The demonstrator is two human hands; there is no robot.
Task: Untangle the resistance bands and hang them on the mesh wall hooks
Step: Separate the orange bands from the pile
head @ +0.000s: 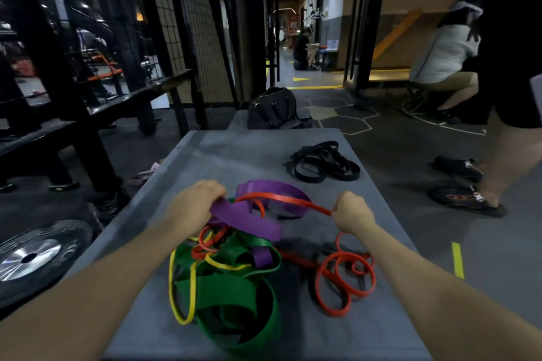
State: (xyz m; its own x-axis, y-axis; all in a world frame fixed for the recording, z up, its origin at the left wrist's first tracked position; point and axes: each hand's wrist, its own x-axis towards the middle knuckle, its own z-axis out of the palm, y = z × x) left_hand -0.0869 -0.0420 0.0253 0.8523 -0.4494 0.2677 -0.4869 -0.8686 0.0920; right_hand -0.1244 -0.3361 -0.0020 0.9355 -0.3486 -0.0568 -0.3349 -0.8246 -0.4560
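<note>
Head view: grey table (205, 155) carried the tangle at its near middle. Wide green band (234, 293) lay nearest, purple band (249, 214) over it, thin yellow band (176, 296) at left. My left hand (196, 199) gripped the purple band. My right hand (350, 209) pinched the red band (281, 198), pulled taut between both hands. Black bands (322, 161) lay apart, far right.
</note>
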